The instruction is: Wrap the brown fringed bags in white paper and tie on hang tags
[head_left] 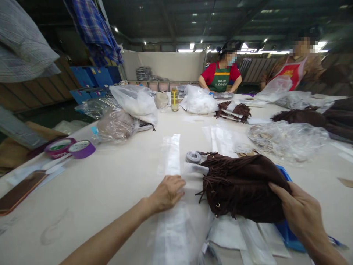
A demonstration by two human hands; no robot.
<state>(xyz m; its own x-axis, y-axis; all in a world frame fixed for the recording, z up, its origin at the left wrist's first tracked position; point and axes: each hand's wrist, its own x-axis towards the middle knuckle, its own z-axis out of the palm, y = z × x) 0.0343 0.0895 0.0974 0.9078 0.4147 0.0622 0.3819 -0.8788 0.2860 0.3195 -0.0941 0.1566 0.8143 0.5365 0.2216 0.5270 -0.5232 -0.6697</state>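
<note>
A dark brown fringed handbag lies on its side in front of me, its bottom toward the right. My right hand grips that bottom end, thumb on top. White wrapping and a rolled grey strap show at the handbag's left end. My left hand is closed, fingers curled on a clear plastic bag with a white strip, just left of the handbag; its fingertips are partly hidden. Flat white packets and a blue tray are partly under the handbag.
Purple tape rolls and a brown phone case lie at left. Wrapped bags, a bottle and crumpled plastic stand farther back. Two people are across the table.
</note>
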